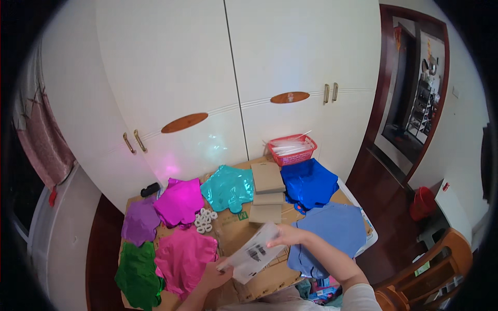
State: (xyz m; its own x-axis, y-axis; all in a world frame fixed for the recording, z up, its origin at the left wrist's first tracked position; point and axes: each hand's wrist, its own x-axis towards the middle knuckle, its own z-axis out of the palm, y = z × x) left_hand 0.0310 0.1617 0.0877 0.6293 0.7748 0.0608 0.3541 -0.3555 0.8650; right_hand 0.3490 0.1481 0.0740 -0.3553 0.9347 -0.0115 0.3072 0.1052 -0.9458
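**White wardrobe doors, a cardboard-covered table, foil shapes all round**

White wardrobe doors with oval wooden insets fill the background; below them stands a table covered in flattened cardboard. Both hands meet over its near edge on one thing — a clear plastic packet with a printed paper insert, held tilted above the cardboard. The left hand is closed on the packet's lower left corner, and the right hand pinches its upper right corner, fingers curled over the edge.

Foil star balloons lie flat around the packet: a green one and a pink one to the left, a purple one, a magenta one and a teal one behind, a deep blue one and a pale blue one to the right — the right forearm crosses the last. Small white rings sit clustered between the magenta and pink stars. Brown cardboard packs are stacked mid-table, with a red basket behind them.
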